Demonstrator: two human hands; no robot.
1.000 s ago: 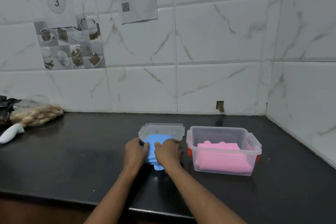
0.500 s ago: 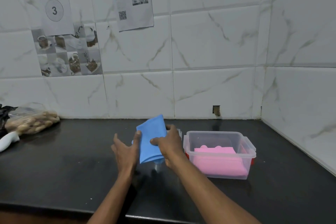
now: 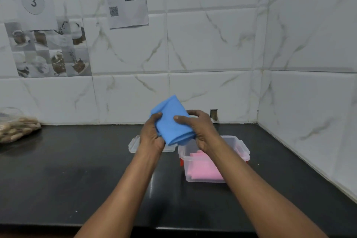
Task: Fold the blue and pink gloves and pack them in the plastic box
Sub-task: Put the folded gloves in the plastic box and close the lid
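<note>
The folded blue glove (image 3: 171, 121) is held up in the air above the black counter, between both hands. My left hand (image 3: 151, 136) grips its left edge and my right hand (image 3: 199, 129) grips its right side, thumb on the front. Below and to the right stands the clear plastic box (image 3: 244, 146) with red latches; the folded pink glove (image 3: 202, 169) lies flat inside it. My right forearm crosses over the box and hides part of it. The box's clear lid (image 3: 133, 144) lies on the counter left of the box, mostly hidden behind my left hand.
The black counter (image 3: 77, 170) runs to a tiled back wall and a tiled side wall on the right. A clear bag of brownish pieces (image 3: 15, 127) lies at the far left. Paper sheets hang on the back wall.
The blue glove went from lying pressed flat on the lid to being lifted off and held in the air. Both hands rose with it and shifted slightly right, toward the box.
</note>
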